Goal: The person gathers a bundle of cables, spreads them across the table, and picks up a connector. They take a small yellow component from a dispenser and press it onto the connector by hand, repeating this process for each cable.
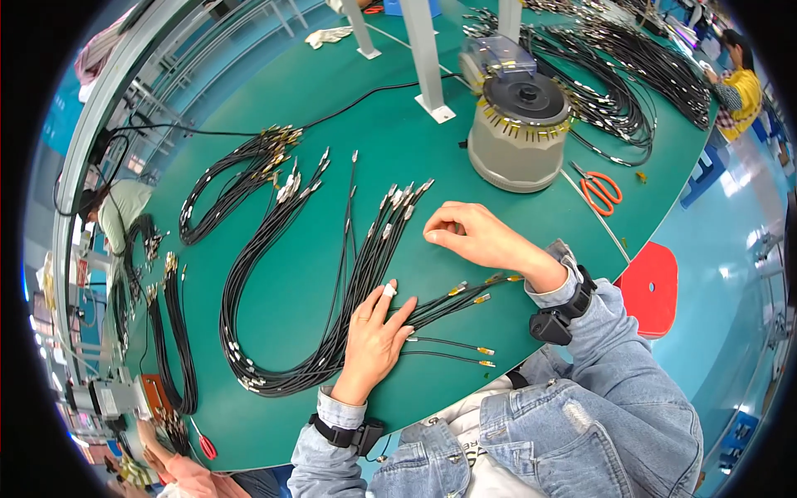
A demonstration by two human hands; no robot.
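My left hand (375,342) lies palm down with spread fingers on a bundle of thin black cables (286,373), which curves in a U across the green table. White sleeves and metal connectors tip the bundle's upper ends. Beside that hand, several loose cable ends with yellow-capped connectors (483,299) point right. A white wrap sits on one of its fingertips. My right hand (475,232) hovers right of the bundle's upper ends, its fingers curled in toward the thumb. Whatever may be between those fingers is hidden.
A round grey machine with a black top (525,104) stands beyond my right hand, with orange-handled scissors (602,192) beside it. More cable bundles (241,178) lie left and far right. Metal posts (430,75) rise at the back. A red stool (652,290) stands right; other people work around.
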